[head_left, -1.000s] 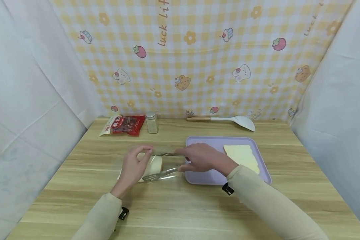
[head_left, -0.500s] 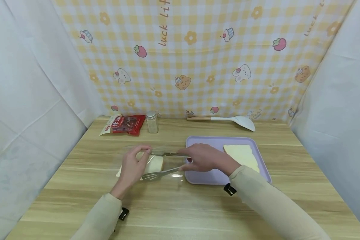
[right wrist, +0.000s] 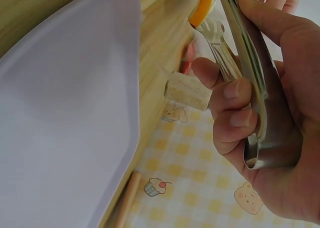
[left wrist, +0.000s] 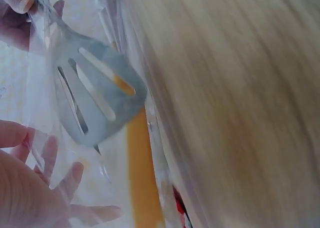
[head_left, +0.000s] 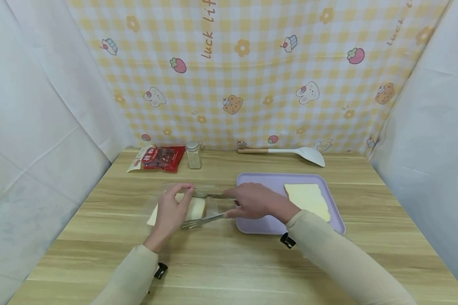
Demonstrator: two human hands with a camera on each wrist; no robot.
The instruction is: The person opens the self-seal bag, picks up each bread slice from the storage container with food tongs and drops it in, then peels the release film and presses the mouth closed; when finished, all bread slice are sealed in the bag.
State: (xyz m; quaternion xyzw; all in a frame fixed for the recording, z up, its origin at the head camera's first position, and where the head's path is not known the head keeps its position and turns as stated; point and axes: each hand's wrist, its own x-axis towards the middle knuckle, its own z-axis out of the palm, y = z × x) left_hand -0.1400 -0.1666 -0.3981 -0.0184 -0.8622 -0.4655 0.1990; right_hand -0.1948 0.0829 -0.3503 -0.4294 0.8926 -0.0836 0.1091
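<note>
My left hand [head_left: 170,209] pinches the upper edge of a clear plastic bag [left wrist: 37,105] between thumb and forefinger, its other fingers spread. White bread [head_left: 197,208] with a brown crust lies inside the bag, partly behind that hand. My right hand [head_left: 253,201] grips metal tongs [right wrist: 280,138], with fingers curled round one arm and the thumb along the other. Spread apart, the tongs reach into the bag's mouth around the bread. In the left wrist view, their slotted head [left wrist: 95,90] lies over the crust; the right wrist view shows a fork-like head on the other arm.
A lilac tray [head_left: 267,226] at the right holds a bread slice [head_left: 307,201]. Behind stand a red snack packet [head_left: 162,159], a lidded glass jar [head_left: 193,156] and a white turner [head_left: 290,151] with a wooden handle. A checked curtain [head_left: 229,84] hangs at the back.
Both hands stay nearly in place. The right hand and tongs shift slightly right, then slightly left again, and the bread in the bag shifts a little with them.
</note>
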